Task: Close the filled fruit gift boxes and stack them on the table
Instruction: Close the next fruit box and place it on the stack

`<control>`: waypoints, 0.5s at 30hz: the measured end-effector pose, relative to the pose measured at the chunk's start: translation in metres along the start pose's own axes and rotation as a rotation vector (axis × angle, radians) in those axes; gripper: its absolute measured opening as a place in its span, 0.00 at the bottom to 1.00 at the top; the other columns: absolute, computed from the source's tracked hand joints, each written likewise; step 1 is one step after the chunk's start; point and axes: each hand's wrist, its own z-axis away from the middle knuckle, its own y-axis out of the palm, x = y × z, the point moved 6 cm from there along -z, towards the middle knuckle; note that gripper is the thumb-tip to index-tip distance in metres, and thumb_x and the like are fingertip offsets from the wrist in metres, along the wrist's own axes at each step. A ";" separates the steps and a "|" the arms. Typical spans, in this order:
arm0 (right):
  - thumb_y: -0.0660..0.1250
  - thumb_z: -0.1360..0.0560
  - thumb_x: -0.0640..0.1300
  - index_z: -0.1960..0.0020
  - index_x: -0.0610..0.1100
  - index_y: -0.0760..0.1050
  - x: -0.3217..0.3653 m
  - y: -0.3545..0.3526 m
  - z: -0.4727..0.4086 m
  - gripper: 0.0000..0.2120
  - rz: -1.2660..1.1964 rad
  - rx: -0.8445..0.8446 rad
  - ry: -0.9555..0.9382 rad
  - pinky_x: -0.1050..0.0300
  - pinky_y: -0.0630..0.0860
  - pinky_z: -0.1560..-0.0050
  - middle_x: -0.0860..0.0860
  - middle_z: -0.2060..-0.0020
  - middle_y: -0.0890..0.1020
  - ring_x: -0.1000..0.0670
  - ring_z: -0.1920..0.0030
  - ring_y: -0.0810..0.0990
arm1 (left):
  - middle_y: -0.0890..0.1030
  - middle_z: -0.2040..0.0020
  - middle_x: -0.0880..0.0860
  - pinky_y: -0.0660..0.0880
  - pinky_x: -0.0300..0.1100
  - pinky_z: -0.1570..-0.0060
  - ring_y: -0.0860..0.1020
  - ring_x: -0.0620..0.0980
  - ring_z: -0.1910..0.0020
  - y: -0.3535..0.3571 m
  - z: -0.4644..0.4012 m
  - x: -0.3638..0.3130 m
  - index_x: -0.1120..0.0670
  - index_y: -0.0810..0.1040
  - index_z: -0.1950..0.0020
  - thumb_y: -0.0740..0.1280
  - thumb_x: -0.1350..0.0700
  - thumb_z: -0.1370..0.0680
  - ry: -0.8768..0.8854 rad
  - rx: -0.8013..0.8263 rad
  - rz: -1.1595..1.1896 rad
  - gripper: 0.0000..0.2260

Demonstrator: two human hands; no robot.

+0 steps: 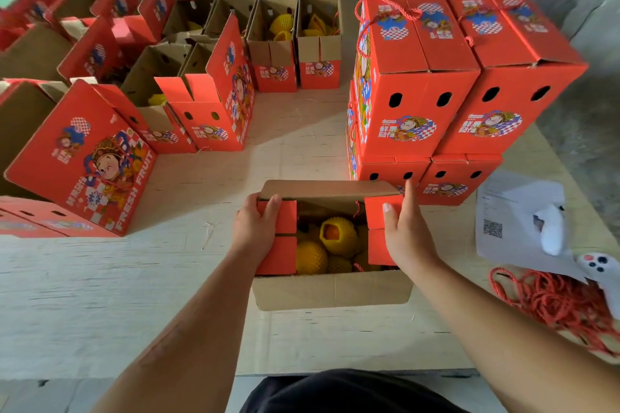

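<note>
Grip, left hand point(256, 228): fingers curled over the left red side flap point(280, 238) of the open box point(332, 292), thumb on top of it; it holds the flap folded inward.
Grip, right hand point(404, 235): thumb and fingers pinch the right red side flap point(379, 228); the index finger reaches up to the far corner of the box.
Box place: on the pale table point(100, 278), directly in front of the person, between the two hands, near the front edge.
Box content: fruits in yellow foam nets point(323, 246); one net shows orange inside. The middle is not covered yet.
Long axis: it runs left to right; the hands sit at its two short ends, each equally near.
Long flaps: the far brown flap point(328, 189) stands up and leans a little toward the person; the near brown flap point(332, 292) hangs outward toward the person.
Judgement: I think the side flaps must go down first, then the two long flaps close over them.
Stack: the closed boxes point(446, 84) stand in two layers just beyond and to the right of the open box, so the right hand is nearer to it.
Other: more open boxes point(208, 104) at the left and at the back; loose red cord point(550, 302) and a paper sheet point(513, 211) at the right.
</note>
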 end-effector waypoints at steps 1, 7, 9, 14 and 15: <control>0.56 0.14 0.52 0.15 0.48 0.46 -0.004 -0.001 0.000 0.32 -0.051 -0.001 0.043 0.49 0.69 0.30 0.48 0.17 0.56 0.43 0.21 0.63 | 0.78 0.43 0.55 0.79 0.47 0.62 0.80 0.53 0.50 0.001 0.002 0.002 0.48 0.71 0.31 0.58 0.31 0.19 0.004 0.001 0.016 0.26; 0.61 0.15 0.51 0.17 0.49 0.56 -0.014 -0.005 0.011 0.29 -0.216 -0.009 0.068 0.59 0.65 0.34 0.49 0.21 0.67 0.47 0.25 0.68 | 0.77 0.40 0.55 0.81 0.49 0.62 0.80 0.55 0.48 0.000 0.021 0.020 0.41 0.70 0.32 0.58 0.28 0.21 -0.028 0.017 0.195 0.25; 0.62 0.16 0.50 0.18 0.47 0.60 -0.016 -0.005 0.016 0.28 -0.273 -0.002 0.054 0.59 0.64 0.32 0.49 0.23 0.69 0.50 0.25 0.68 | 0.78 0.39 0.55 0.83 0.58 0.53 0.80 0.56 0.44 -0.003 0.029 0.020 0.37 0.70 0.31 0.59 0.29 0.21 0.016 0.001 0.227 0.22; 0.65 0.17 0.47 0.20 0.46 0.63 -0.018 -0.010 0.030 0.26 -0.326 -0.024 0.012 0.52 0.67 0.25 0.50 0.25 0.72 0.51 0.26 0.69 | 0.79 0.43 0.47 0.77 0.61 0.42 0.76 0.57 0.39 -0.015 0.048 0.012 0.26 0.68 0.37 0.63 0.45 0.16 0.173 -0.103 0.297 0.13; 0.65 0.17 0.46 0.21 0.47 0.63 -0.016 -0.011 0.031 0.26 -0.338 -0.020 -0.003 0.53 0.67 0.26 0.51 0.26 0.72 0.52 0.27 0.70 | 0.79 0.44 0.44 0.75 0.59 0.42 0.75 0.54 0.39 -0.017 0.050 0.010 0.26 0.69 0.40 0.63 0.49 0.16 0.211 -0.143 0.276 0.14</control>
